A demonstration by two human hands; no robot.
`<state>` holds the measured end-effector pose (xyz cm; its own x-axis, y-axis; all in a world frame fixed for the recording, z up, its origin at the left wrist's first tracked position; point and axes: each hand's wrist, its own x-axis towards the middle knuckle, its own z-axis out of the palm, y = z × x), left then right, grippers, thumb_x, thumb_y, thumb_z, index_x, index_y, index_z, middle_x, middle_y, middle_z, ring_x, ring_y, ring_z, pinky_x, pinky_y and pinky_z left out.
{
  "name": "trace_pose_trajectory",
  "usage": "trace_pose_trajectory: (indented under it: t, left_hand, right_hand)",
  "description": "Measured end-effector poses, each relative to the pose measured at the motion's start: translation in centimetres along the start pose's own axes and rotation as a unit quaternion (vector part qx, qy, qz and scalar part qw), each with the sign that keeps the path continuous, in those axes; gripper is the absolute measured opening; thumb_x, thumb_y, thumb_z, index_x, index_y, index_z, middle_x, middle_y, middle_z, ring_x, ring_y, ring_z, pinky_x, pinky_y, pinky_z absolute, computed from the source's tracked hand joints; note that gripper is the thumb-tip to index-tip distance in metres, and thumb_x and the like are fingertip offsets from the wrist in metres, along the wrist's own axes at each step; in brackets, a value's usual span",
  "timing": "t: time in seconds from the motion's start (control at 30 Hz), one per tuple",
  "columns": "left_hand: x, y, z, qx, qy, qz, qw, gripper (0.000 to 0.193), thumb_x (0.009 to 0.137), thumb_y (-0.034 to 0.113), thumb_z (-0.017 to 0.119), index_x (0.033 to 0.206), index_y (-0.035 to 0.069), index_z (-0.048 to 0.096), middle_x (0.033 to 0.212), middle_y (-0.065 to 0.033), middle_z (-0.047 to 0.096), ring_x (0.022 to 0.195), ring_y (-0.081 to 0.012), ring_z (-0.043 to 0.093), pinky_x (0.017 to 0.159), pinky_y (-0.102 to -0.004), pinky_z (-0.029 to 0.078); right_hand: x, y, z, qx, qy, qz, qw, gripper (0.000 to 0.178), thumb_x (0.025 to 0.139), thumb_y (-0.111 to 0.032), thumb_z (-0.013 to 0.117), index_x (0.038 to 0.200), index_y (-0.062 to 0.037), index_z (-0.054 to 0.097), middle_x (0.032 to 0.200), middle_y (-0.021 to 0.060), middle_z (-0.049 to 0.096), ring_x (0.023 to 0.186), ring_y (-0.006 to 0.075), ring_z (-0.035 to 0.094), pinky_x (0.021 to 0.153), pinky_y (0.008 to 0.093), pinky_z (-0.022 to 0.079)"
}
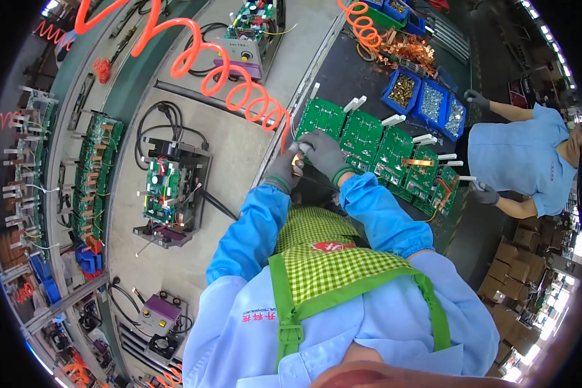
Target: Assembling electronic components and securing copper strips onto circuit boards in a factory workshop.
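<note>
My left hand (282,172), in a grey glove, is closed on a small copper-coloured piece (297,163) at the near left edge of the dark bench. Close beside it, my right hand (324,155), also gloved in grey, has its fingers bent together over the top of that piece. Whatever lies between the right fingertips is hidden. Just beyond and right of my hands is a row of green circuit boards (359,139) with white posts standing along their far side. One board toward the right bears a flat copper strip (419,162).
An orange coiled hose (239,97) hangs left of my hands. Blue bins of small metal parts (431,102) and a pile of copper pieces (410,52) lie at the far right. A co-worker (514,152) stands across the bench. At left, an opened machine (168,191) sits on the conveyor.
</note>
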<state>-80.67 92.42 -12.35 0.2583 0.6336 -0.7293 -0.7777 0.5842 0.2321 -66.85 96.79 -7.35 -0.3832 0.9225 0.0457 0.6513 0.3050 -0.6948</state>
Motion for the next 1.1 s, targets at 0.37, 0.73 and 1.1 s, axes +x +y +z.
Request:
trace_pose_trajectory:
  t: [0.37,0.73,1.1]
  left_hand:
    - [0.3,0.0,0.5,0.045,-0.009,0.003,0.999,0.023,0.087,0.029,0.056,0.097,0.009,0.052,0.065,-0.0032,0.049,0.043,-0.0077,0.041,0.032,-0.0163,0.031]
    - [1.8,0.0,-2.4,0.014,-0.029,-0.001,0.999,0.019,0.090,0.028,0.052,0.094,0.009,0.052,0.068,-0.0024,0.047,0.050,-0.0073,0.042,0.036,-0.0148,0.031]
    - [0.4,-0.1,0.8,0.020,-0.014,-0.009,1.000,0.019,0.090,0.028,0.051,0.098,0.012,0.055,0.082,0.0024,0.054,0.057,-0.0069,0.044,0.036,-0.0130,0.030]
  right_hand:
    - [-0.2,0.8,-3.7,0.062,0.036,-0.044,0.996,0.022,0.082,-0.021,0.055,0.098,-0.0090,0.063,0.095,0.0133,0.060,0.089,0.0303,0.057,0.080,0.0363,0.045]
    - [-2.0,-0.3,-1.6,0.026,0.031,0.027,0.999,0.023,0.084,-0.024,0.051,0.100,-0.0089,0.059,0.102,0.0122,0.055,0.096,0.0307,0.053,0.084,0.0393,0.043]
    - [-0.1,-1.2,-1.3,-0.046,-0.054,0.047,0.996,0.014,0.084,-0.021,0.048,0.093,-0.0157,0.058,0.094,0.0105,0.054,0.084,0.0293,0.057,0.073,0.0396,0.047]
